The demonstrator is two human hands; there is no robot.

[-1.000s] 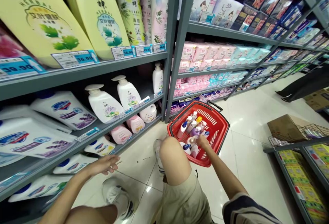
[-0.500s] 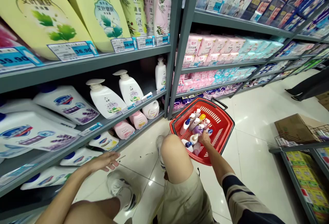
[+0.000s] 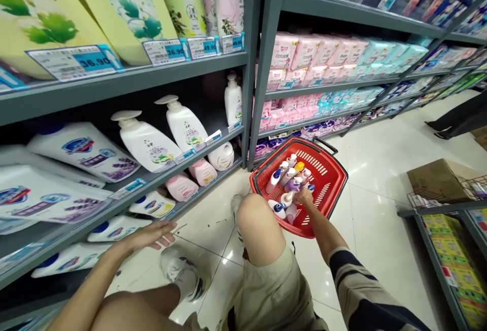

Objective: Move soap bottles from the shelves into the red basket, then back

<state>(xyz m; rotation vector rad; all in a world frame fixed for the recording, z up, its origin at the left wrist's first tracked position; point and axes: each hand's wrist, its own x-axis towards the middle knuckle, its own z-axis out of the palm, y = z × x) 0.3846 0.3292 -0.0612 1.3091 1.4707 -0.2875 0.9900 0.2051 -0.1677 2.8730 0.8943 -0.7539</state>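
Crouches on the tiled floor beside the shelf, with the red basket ahead and to the right, just past the bent knee. Has the right hand down inside the basket, fingers curled at the cluster of bottles, right beside the purple bottle — impossible to tell whether gripping or only touching, with the fingertips hidden. Holds the left hand open and empty, fingers loosely spread, well apart from the basket and close to the lowest bottles on the shelf.

From the right hand, finds the purple bottle just to the left, with the yellow top beyond and the pink bottle on the near side. Farther left, near the basket's left side, shows a white bottle with a blue pump, roughly upright, its long axis slanting away from the knee and toward the right. Reaches the whole cluster most directly with the right arm — clearly nearer than the left, on the shelf side with the white pump bottles beyond.
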